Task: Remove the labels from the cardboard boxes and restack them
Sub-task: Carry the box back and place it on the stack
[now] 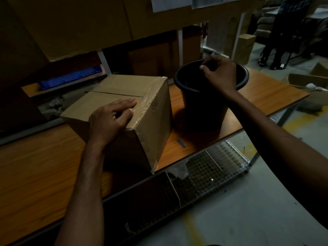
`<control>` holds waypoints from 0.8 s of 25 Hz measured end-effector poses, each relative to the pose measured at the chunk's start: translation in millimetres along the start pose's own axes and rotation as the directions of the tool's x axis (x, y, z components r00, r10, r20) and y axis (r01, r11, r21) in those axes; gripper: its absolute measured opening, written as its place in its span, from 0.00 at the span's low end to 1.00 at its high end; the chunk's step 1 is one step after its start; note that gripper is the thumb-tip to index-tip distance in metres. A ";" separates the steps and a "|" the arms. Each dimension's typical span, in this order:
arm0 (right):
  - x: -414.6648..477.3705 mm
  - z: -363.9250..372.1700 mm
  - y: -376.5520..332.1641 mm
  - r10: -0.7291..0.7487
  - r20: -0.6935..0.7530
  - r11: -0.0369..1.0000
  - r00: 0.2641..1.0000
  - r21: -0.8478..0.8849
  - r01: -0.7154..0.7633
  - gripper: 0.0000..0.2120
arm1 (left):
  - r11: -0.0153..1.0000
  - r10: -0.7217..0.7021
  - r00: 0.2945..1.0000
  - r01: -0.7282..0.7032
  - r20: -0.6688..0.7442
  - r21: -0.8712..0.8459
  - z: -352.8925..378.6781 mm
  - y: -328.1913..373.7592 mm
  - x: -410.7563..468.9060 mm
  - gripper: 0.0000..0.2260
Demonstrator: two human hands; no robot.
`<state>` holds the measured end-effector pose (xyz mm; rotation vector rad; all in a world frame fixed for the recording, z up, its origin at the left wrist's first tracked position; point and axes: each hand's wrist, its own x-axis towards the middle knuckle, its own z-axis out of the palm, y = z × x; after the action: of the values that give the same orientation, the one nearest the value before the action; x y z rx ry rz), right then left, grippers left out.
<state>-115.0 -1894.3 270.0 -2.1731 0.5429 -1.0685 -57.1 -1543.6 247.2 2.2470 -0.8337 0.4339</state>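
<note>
Box (pixel 113 86) sits under left fingers (pixel 124 103), laid loosely flat by the taped edge; right fingers (pixel 205 67) bunched over bucket (pixel 204 107), grip unclear.

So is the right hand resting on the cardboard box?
No, the right hand is above the black bucket; only the left hand rests on the cardboard box.

No lettering can be read: the cardboard box (pixel 124 89) at centre shows plain taped faces, and the white sheets (pixel 170 3) at the upper edge are too dim.
</note>
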 end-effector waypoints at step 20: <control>-265.6 109.3 -101.5 -0.031 0.281 0.939 0.959 0.336 -0.068 0.29 | 0.997 0.074 0.987 -0.077 0.141 0.019 -13.9 -15.9 2.1 0.15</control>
<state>-173.3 -1621.4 147.9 -1.9577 0.2247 -0.7556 -45.7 -1525.9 250.3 2.2944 -0.9937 0.3250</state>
